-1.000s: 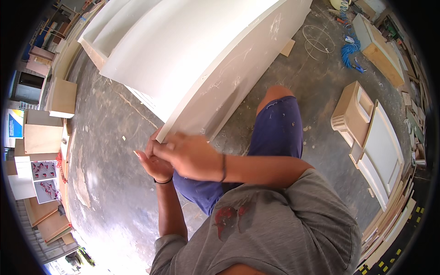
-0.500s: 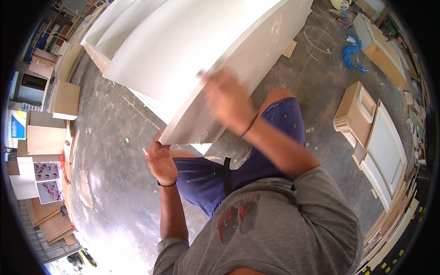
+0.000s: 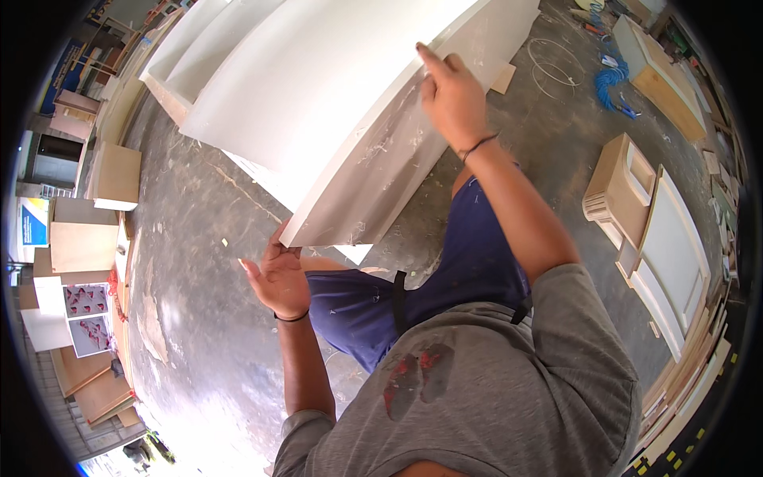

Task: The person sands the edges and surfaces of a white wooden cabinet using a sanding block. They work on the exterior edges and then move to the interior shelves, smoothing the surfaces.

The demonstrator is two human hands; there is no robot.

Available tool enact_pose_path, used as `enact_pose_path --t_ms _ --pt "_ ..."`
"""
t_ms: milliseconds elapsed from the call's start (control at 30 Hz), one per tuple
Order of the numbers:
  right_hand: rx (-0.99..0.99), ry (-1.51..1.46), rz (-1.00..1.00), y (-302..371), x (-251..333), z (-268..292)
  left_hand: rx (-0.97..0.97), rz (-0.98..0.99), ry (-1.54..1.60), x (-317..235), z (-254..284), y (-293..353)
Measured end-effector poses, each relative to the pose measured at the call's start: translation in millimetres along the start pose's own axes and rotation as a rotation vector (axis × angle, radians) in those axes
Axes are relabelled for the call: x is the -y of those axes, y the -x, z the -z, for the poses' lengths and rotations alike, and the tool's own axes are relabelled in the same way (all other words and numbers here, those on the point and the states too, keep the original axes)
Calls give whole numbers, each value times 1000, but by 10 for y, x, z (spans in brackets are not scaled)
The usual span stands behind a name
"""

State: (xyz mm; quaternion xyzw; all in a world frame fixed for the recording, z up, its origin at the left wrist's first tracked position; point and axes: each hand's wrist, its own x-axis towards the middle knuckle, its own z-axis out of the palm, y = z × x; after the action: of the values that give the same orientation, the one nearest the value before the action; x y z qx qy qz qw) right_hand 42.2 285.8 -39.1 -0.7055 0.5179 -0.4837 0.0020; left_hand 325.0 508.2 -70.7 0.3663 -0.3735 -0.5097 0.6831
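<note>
A large white curved cabinet piece lies tilted in front of me, its long edge running from near my lap to the upper right. Against that edge my right hand rests its stretched index fingertip. The thumb stands apart, the other fingers are bent, and no tool shows in the hand. My left hand is at the near corner, palm turned up and thumb spread. Its fingertips touch the corner from below and are partly hidden behind it. Pale smudges mark the side face of the piece.
On the right lie a wooden cabinet part and a white curved panel. A coiled blue hose and a loop of thin wire are on the floor at upper right. Boxes line the left.
My right hand has moved up and to the right along the white edge, away from the near corner; its index finger now shows stretched. My left hand has stayed at the corner.
</note>
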Motion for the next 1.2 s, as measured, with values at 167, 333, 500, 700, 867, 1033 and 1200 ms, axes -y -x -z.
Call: enact_pose_path --t_ms 167,333,500,700,867,1033,1200 --pt "92 -363 355 1029 1167 -192 -37 10 14 -65 -52 19" --pt "243 -567 259 1183 1527 23 -64 -2 32 -77 -128 49" --pt "-59 -221 -122 73 53 14 -97 -63 -424 -57 -246 27" --pt "-63 -259 38 312 113 -167 -117 -86 -389 -42 -298 -24" --pt "121 -426 304 904 938 -71 -130 -60 -373 -92 -313 -14" --pt "-99 -233 -37 208 64 -90 -149 -83 -378 -81 -314 -15" --pt "8 -243 -18 473 259 -146 -143 -95 -402 -63 -275 -40"
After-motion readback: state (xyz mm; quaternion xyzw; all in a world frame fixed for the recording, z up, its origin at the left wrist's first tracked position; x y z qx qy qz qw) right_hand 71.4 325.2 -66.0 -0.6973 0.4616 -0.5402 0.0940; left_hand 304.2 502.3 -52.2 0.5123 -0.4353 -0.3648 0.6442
